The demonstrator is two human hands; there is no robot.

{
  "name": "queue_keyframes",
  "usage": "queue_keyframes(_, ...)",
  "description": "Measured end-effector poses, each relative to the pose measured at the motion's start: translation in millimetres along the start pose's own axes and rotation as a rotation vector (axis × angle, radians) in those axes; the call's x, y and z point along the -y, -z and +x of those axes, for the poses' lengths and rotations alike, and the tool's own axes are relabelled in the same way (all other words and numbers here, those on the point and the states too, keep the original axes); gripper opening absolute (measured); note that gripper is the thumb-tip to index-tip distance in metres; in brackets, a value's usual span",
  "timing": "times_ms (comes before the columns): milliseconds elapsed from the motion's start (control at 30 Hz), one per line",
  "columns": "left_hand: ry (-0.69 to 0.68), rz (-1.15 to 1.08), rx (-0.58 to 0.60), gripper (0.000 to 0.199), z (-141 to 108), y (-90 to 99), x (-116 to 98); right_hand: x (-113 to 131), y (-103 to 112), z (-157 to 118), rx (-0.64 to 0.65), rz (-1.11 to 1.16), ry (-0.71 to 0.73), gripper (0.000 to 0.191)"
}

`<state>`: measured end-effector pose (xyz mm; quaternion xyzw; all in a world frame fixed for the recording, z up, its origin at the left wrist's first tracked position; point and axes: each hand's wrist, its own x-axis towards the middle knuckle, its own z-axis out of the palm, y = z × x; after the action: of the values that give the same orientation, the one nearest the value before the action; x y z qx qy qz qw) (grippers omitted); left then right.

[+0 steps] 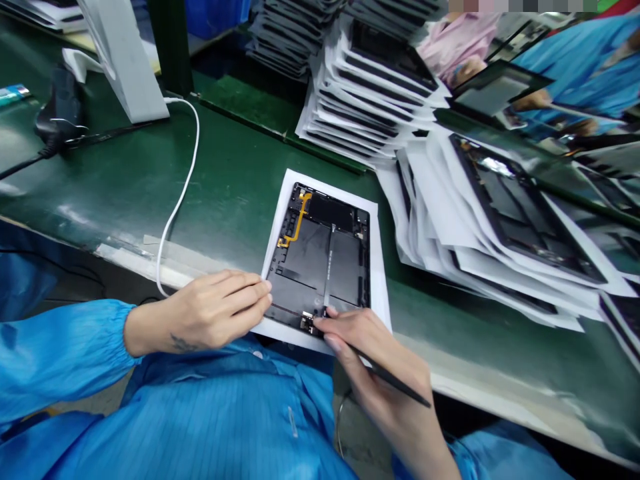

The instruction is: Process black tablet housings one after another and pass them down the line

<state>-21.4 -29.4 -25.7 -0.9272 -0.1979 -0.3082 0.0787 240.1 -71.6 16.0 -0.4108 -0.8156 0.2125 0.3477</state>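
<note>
By my right hand (377, 350), pinching a black tool (400, 384), likely adjusting a connector (307, 321) inside the tablet (300, 267); left hand (215, 310) half-curled at its edge, hold unclear; next likely needs precision.

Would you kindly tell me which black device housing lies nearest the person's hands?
The housing with the yellow ribbon, on a white sheet by the left hand and right hand; the stacked housings lie farther off.

Mid-frame, a tablet (310, 257) lies on a paper sheet (381, 287) on the table (240, 173); behind, at upper centre, stands a stack (360, 110); right, a pile (440, 213); left, a cable (189, 170), with a stand (120, 60) at upper left.
</note>
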Motion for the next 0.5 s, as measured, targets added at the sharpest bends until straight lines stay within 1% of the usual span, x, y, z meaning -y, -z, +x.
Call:
queue_keyframes(100,0.008,0.001,-0.019,0.016,4.8,2.1,0.4,2.3,1.4,-6.9,-0.015,-0.021,-0.011,0.022)
queue_keyframes(233,0.020,0.019,-0.020,0.015,16.5,1.4,-2.9,3.9,-5.1,-11.2,-0.101,-0.047,-0.015,0.024)
queue_keyframes(300,0.015,-0.007,-0.016,0.017,22.5,-1.4,-5.8,4.7,-8.3,-12.8,-0.119,-0.090,-0.006,0.024)
queue_keyframes(400,-0.012,-0.024,0.000,0.020,28.5,-5.9,-9.1,8.1,-11.1,-14.8,-0.079,-0.154,0.015,0.026)
queue_keyframes(500,-0.040,0.022,0.025,0.023,30.1,-7.5,-10.9,15.0,-11.7,-17.1,0.002,-0.240,0.040,0.026)
